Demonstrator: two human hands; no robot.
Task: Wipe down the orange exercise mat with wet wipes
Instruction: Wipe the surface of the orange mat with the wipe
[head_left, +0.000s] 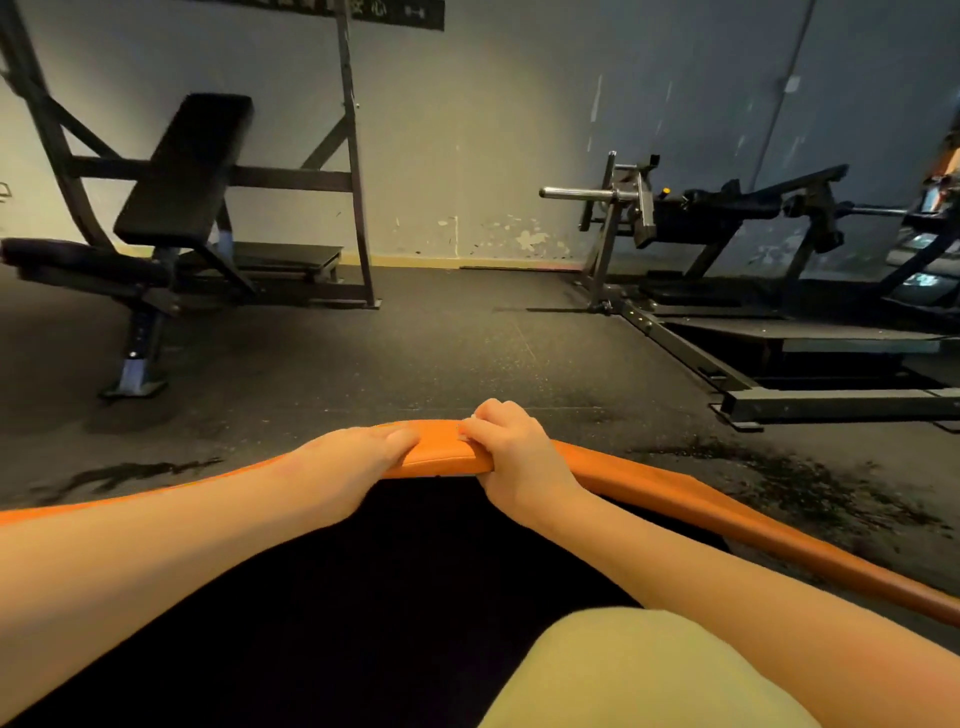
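Right of the black weight bench (182, 171), the left grip (363, 452) is closed over the raised edge of the orange exercise mat (727, 514), which arcs up off the dark floor (415, 343). The right grip (514, 452) wraps the same edge just beside it. The mat looks padded, bendy and smooth-skinned, so it would likely sag. Holds set wider apart along the edge should steady it.

The orange padded exercise mat (675, 493) is running off both side edges of the view, and its near face is lying in black shadow, showing no detail. The left hand (358, 452) is gripping the rim, its fingers mostly disappearing over the far side. The black wall sign (395, 10) is being cut by the top edge, its white lettering too blurred to read. The black padded weight bench (171, 182) is being cropped at the left.
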